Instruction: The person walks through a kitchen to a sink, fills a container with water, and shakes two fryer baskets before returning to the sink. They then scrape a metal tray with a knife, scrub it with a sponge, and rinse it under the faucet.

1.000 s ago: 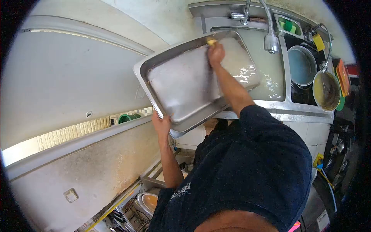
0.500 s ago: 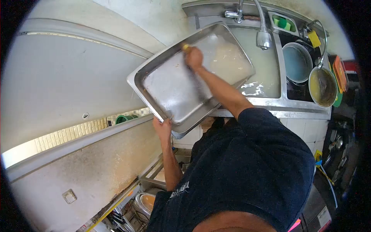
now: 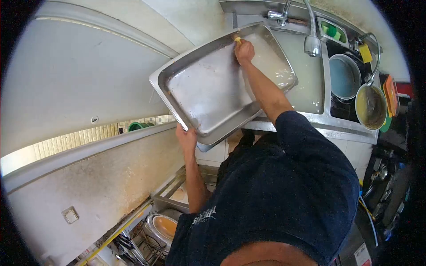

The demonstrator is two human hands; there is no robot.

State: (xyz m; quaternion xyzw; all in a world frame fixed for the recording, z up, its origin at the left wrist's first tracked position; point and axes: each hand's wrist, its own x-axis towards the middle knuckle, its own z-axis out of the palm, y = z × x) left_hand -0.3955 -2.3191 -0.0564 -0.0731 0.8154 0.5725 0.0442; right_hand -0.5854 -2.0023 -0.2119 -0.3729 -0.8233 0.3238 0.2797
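Observation:
A large rectangular metal tray is tilted over the left part of the sink, with cloudy water pooled in its right end. My left hand grips the tray's near left corner. Inside the tray, by its far wall, my right hand is closed on a small yellow item, mostly hidden by the fingers. Brown specks mark the tray's far and left inner walls.
Cloudy water fills the sink basin under a hanging spray faucet. To the right are a pot, a yellowish bowl and a sponge holder. A wall ledge runs along the left.
My right hand has moved up and right along the tray's far wall with the yellow item. My left hand keeps its hold on the corner.

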